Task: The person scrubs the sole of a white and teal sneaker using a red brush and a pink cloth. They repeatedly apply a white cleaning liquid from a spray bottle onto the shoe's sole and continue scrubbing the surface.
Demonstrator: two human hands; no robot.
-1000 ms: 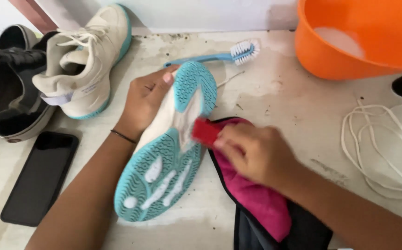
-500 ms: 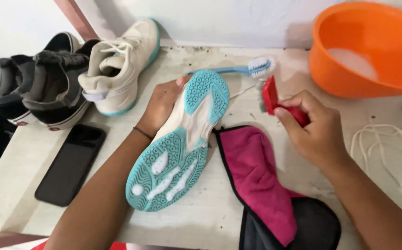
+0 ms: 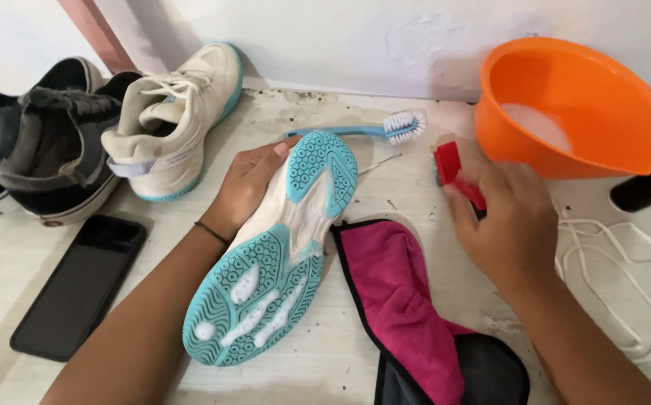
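– Suds lie in white streaks on the turquoise rubber sole of the white sports shoe [image 3: 280, 247]; which step is this?

– Scrubbing, I'd judge, paused to wet the brush. The left hand [image 3: 247, 191] is closed round the shoe's side near the toe and holds it sole-up, tilted over the pale stained desk [image 3: 415, 195]. The right hand [image 3: 509, 225], to the right of the shoe, is curled shut on a small red plastic scrubbing brush [image 3: 457, 172]. The brush head points at the round orange plastic basin [image 3: 603, 97] further right.

– What would the next move call for?

– Probably lifting the brush over the basin's rim into the soapy water without tipping the basin, while the left hand keeps the sole steady and facing up. The toe end of the tread looks less soaped than the heel.

– What else lies about the shoe?

– A blue toothbrush with white bristles [image 3: 355, 131] is just behind it. A pink cloth edged in black [image 3: 400, 300] lies at its right, touching the sole's edge. A flat black phone [image 3: 78, 285] lies to its left, and its white partner shoe [image 3: 168, 127] stands behind and to the left.

– Anything hard to make out?

– The brush's bristles and most of its handle are hidden under the right hand's fingers. The shoe's upper faces away. The cloth runs off the bottom edge, and I cannot tell how deep the water is
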